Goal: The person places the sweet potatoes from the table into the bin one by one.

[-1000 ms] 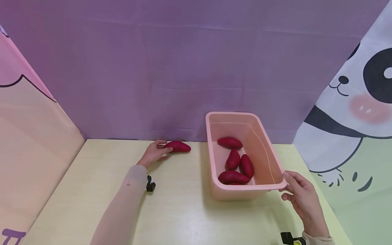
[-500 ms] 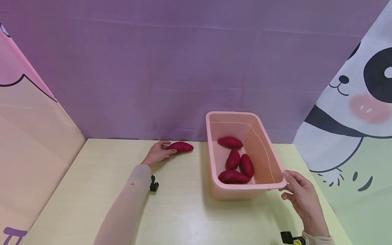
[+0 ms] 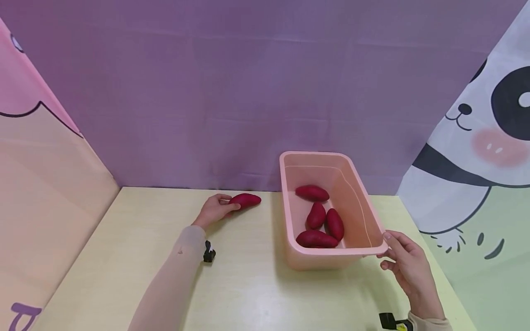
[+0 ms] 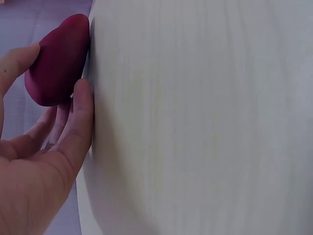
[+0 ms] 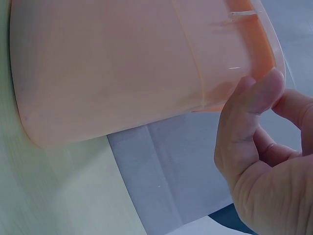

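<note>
Near the table's back edge, my left hand [image 3: 213, 210] grips the near end of a dark red sweet potato [image 3: 246, 200]. In the left wrist view, fingertips touch the sweet potato [image 4: 58, 61] from two sides, close beside the pale tabletop. My right hand [image 3: 410, 264] pinches the front right corner of a pink plastic bin [image 3: 331, 260] by its rim. From the right wrist view, thumb and finger meet at the rim, with the bin's outer wall [image 5: 107, 73] beside them. Several more sweet potatoes [image 3: 316, 239] lie on the bin's floor.
The pale wooden table [image 3: 244, 285] runs up to a purple cloth backdrop [image 3: 198, 101]. A panda-print cloth [image 3: 468, 165] hangs along the right side and a pink and beige one [image 3: 45, 184] along the left. The bin stands at the right, against the backdrop.
My left hand and the sweet potato have shifted slightly to the right, and the fingers have closed in around its end. The right hand and the bin stay in place.
</note>
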Motion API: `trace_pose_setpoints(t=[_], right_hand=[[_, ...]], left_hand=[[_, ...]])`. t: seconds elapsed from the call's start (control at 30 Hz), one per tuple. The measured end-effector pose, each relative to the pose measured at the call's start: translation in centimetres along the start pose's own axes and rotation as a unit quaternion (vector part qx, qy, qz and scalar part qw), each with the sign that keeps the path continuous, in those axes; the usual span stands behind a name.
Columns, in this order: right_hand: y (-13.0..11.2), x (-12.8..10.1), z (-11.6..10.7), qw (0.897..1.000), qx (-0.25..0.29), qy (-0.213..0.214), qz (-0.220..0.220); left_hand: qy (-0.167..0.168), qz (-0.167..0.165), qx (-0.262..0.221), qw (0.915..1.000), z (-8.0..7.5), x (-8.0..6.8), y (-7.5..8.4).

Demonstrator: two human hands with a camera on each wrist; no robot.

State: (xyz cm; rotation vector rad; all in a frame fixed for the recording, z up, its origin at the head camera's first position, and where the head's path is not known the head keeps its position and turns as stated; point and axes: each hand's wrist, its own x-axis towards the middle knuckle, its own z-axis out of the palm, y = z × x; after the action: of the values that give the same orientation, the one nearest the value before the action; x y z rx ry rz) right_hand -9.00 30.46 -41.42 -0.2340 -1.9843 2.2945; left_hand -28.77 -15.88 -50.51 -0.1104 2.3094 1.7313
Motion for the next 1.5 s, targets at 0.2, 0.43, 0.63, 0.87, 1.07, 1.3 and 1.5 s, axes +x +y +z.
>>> trace_pose_setpoints(t=[0.2, 0.43, 0.63, 0.87, 1.07, 1.3, 1.5], right_hand=[[0.4, -0.1, 0.0, 1.0, -0.008, 0.002, 0.008], [0.4, -0.2, -0.1, 1.0, -0.004, 0.002, 0.005], [0.3, -0.3, -0.1, 1.0, 0.004, -0.002, -0.001], [0.3, -0.2, -0.2, 1.0, 0.004, 0.0, -0.004], [0.2, 0.0, -0.1, 1.0, 0.006, -0.004, -0.004], [0.1, 0.2, -0.2, 1.0, -0.002, -0.001, -0.001], [0.2, 0.2, -0.2, 1.0, -0.002, -0.002, 0.001]], left_hand=[[-0.004, -0.015, -0.012, 0.9998, -0.4, -1.2, -0.7], [-0.039, 0.002, -0.12, 0.992, -0.6, -2.8, -0.4], [-0.056, 0.037, -0.19, 0.9794, -0.7, -4.4, 1.5], [-0.059, 0.083, -0.178, 0.9788, -0.4, -6.5, 5.3], [-0.065, 0.119, -0.156, 0.9783, 0.1, -7.7, 8.6], [-0.057, 0.138, -0.126, 0.9808, 1.6, -8.3, 12.5], [-0.036, 0.167, -0.047, 0.9842, 4.2, -8.2, 16.0]])
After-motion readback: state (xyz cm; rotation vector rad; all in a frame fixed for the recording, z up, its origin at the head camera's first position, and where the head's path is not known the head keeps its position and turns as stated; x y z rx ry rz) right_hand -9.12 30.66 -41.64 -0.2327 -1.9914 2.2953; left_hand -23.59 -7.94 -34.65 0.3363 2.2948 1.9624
